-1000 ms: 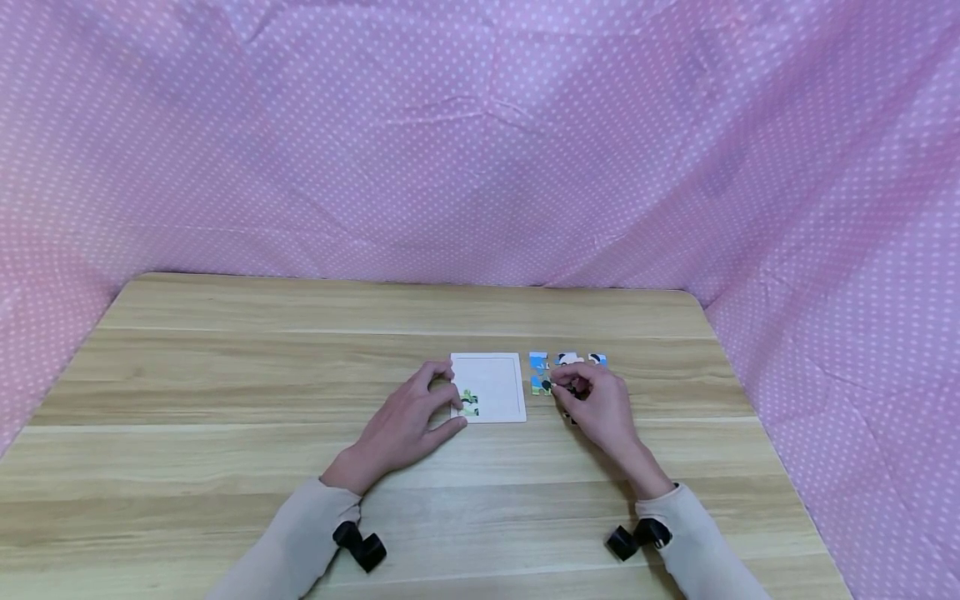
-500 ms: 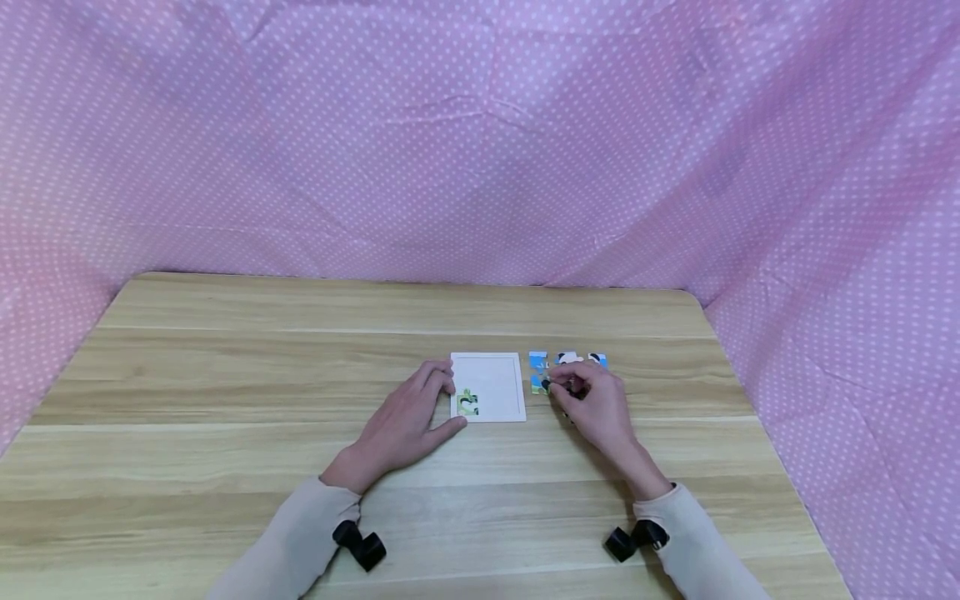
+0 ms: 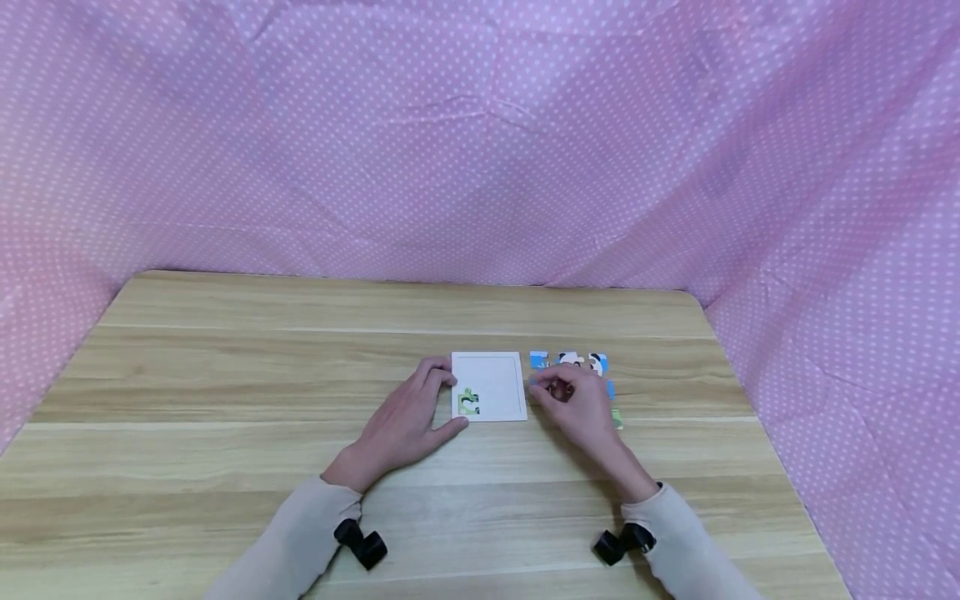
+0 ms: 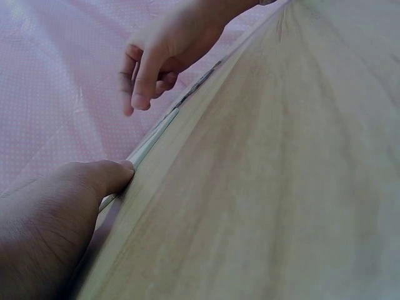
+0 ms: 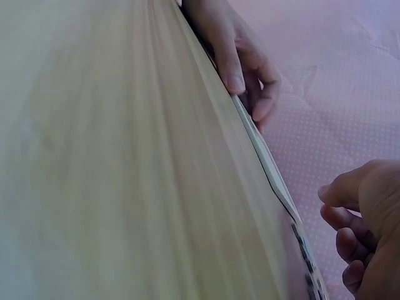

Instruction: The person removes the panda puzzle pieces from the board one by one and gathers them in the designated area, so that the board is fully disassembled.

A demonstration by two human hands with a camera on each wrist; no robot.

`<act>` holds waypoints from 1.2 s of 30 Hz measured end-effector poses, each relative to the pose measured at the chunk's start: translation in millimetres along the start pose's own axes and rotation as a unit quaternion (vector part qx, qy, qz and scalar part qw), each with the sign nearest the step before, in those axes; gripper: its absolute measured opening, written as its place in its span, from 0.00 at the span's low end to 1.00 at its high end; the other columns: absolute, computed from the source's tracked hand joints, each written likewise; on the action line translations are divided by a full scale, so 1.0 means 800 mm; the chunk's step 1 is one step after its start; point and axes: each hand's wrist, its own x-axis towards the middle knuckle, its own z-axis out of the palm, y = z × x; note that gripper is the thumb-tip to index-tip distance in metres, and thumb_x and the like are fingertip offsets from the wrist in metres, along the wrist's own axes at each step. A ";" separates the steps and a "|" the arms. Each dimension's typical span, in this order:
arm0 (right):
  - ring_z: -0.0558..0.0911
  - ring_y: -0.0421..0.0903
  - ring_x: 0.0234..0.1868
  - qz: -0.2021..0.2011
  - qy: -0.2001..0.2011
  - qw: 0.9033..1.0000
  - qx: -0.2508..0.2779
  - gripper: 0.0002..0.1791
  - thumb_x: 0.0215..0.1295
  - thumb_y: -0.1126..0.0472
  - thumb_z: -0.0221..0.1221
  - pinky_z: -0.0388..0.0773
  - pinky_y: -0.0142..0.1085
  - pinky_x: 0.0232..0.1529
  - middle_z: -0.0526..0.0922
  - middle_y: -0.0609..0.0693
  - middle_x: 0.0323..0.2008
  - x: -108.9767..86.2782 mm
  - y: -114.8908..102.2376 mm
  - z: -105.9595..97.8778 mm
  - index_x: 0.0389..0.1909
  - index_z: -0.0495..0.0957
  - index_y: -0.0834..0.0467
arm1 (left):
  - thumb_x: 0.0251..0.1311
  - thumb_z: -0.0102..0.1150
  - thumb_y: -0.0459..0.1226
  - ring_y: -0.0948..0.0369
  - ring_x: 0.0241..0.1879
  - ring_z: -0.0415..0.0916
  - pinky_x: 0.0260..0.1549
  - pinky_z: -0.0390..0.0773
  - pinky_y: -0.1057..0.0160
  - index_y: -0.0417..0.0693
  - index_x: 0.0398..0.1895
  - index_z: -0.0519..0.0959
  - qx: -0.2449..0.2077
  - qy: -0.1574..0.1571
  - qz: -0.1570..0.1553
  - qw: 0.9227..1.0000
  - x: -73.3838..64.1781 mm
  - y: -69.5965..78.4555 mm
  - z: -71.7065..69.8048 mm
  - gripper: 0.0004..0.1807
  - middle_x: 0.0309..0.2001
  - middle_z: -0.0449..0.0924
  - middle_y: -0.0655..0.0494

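Observation:
A white square puzzle board [image 3: 501,387] lies on the table in the head view. One green puzzle piece [image 3: 468,403] sits in its lower left corner. My left hand [image 3: 405,418] rests at the board's left edge, thumb at the near corner and fingers at the side. Just right of the board, my right hand [image 3: 581,408] has thumb and index finger drawn together in a pinch on a puzzle piece, which the fingers almost wholly hide. In the right wrist view, the right hand [image 5: 365,228] is above the table, its other fingers curled.
Several loose puzzle pieces [image 3: 571,358] with blue and panda parts lie right of the board, partly covered by the right hand. A green piece [image 3: 617,418] shows beside that hand. The wooden table [image 3: 225,375] ends at a pink dotted cloth [image 3: 480,167].
My right hand has moved left from over the loose pieces toward the board, uncovering pieces on the right. My left fingers have drawn back from the green piece to the board's edge.

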 end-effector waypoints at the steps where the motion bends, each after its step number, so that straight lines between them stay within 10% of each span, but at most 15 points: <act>1: 0.76 0.40 0.28 0.002 -0.007 1.000 0.003 0.09 0.60 0.73 0.79 0.73 0.28 0.31 0.88 0.46 0.30 0.000 -0.002 0.002 0.38 0.94 0.58 | 0.70 0.74 0.52 0.48 0.72 0.75 0.63 0.82 0.46 0.39 0.64 0.78 0.002 -0.001 -0.001 1.000 0.000 0.000 0.000 0.32 0.76 0.68 0.46; 13: 0.76 0.39 0.28 0.014 -0.075 0.997 0.009 0.07 0.64 0.68 0.78 0.74 0.32 0.30 0.85 0.42 0.28 0.005 -0.029 0.034 0.40 0.94 0.54 | 0.73 0.70 0.53 0.50 0.87 0.55 0.81 0.65 0.44 0.37 0.65 0.77 0.005 -0.018 -0.002 1.000 0.001 0.000 0.000 0.32 0.83 0.66 0.45; 36: 0.76 0.36 0.30 -0.004 -0.111 0.993 -0.039 0.06 0.64 0.65 0.79 0.74 0.32 0.35 0.89 0.40 0.33 0.012 -0.041 0.064 0.39 0.94 0.52 | 0.76 0.67 0.54 0.49 0.87 0.56 0.81 0.65 0.43 0.37 0.62 0.79 0.018 -0.027 -0.001 0.999 -0.001 0.001 -0.002 0.30 0.84 0.65 0.44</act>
